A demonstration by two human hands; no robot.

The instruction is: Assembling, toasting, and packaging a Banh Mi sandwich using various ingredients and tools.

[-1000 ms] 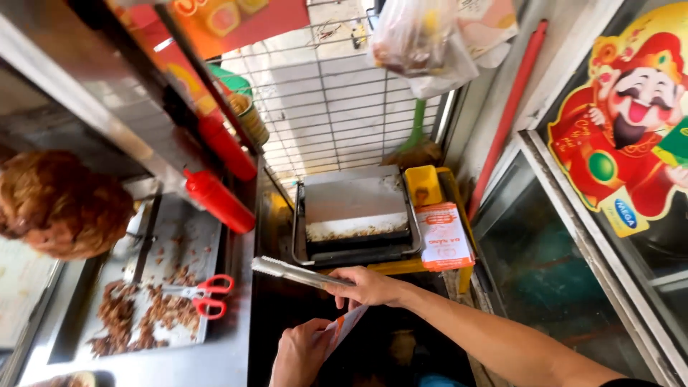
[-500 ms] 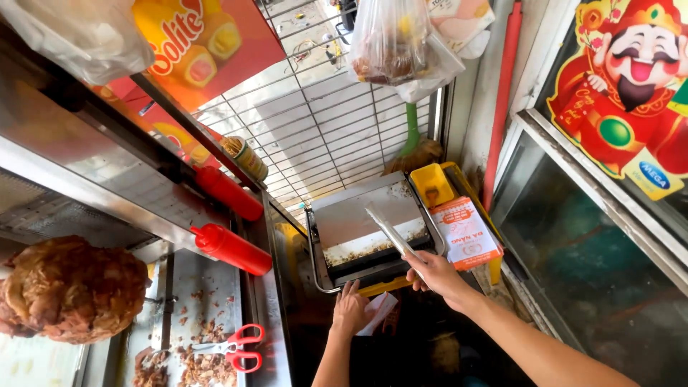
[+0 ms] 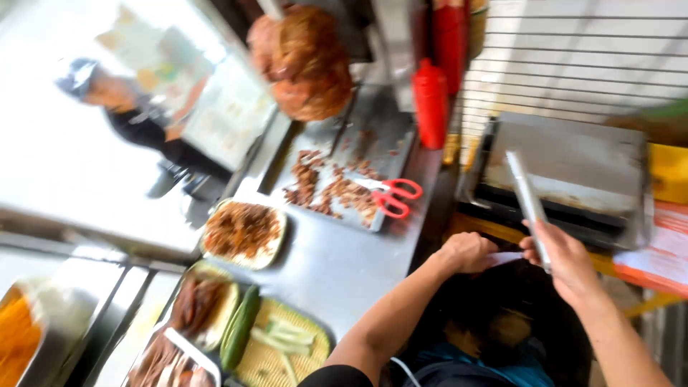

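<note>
The right hand [image 3: 566,261] is gripping a long flat metal blade [image 3: 527,197] at its lower end, with the fingers wrapped closed around the handle part, and the blade is pointing up and away over the front edge of the grill press [image 3: 566,172]. The left hand [image 3: 469,251] is closed into a loose fist just beside it, and it is pinching a pale thin sheet [image 3: 505,256] (paper or a wrapper, the blur is not letting me tell) that is reaching toward the right hand.

The blade is looking stiff, thin and rather light, probably smooth and a little greasy, so I think it is best held at the handle end, where the hand already is, and never along the edge. The sheet is soft and very light; it is likely tearing easily, so a gentle pinch near its border seems enough.

On the steel counter [image 3: 344,265] to the left, red scissors [image 3: 394,197] are lying among meat shavings, under the big cone of meat [image 3: 304,61].
</note>
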